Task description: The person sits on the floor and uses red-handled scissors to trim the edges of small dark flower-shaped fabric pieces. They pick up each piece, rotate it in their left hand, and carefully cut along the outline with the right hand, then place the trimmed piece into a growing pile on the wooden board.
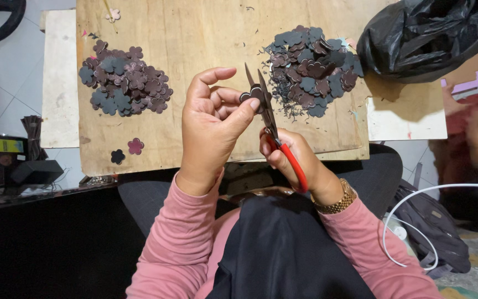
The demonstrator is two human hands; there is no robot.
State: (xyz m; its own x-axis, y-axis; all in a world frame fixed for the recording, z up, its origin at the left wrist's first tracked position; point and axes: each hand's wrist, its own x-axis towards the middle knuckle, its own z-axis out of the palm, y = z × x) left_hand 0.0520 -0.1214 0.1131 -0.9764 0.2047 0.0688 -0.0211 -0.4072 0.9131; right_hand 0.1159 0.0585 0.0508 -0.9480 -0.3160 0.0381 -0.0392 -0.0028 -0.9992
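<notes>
We've got our left hand (211, 119) pinching the little dark flower cutout (252, 94) mid-frame while our right hand (291, 158) grips the red-handled scissors (269, 119), so we'd take tiny snips and turn the flower, not the blades.

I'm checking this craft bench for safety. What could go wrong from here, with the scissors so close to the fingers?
1. The left hand pinches a small flower cutout right at the open blades of the red-handled scissors in the right hand; a slip might nick a fingertip.
2. The right pile of cutouts lies near the wooden board edge beside a black bag; pieces may scatter.
</notes>
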